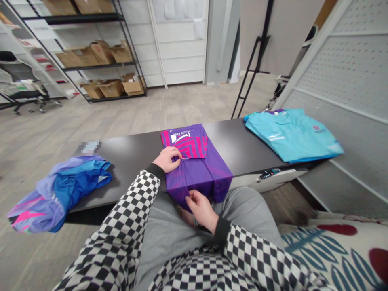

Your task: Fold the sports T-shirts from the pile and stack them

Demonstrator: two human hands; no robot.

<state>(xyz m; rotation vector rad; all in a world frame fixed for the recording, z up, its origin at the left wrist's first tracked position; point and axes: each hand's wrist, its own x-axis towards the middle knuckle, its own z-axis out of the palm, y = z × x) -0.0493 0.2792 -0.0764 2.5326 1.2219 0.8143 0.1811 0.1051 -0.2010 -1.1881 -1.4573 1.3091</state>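
A purple shirt [200, 173] lies partly folded on the dark table, its pink-patterned part with white print turned over at the far end. Its near part hangs over the table's front edge toward my lap. My left hand [168, 159] pinches the cloth at the left edge of the pink part. Lower down, my right hand [201, 208] grips the hanging purple cloth between thumb and fingers. A stack of folded shirts [294, 135], turquoise on top, rests at the table's right end. Crumpled blue and lilac shirts [63, 190] droop over the left end.
The dark table [130, 161] spans in front of my knees. A blurred small item [90, 147] sits at its far left edge. Behind stand a shelf rack [91, 66] with cardboard boxes and a black metal stand [251, 76]. A perforated panel [351, 101] rises on the right.
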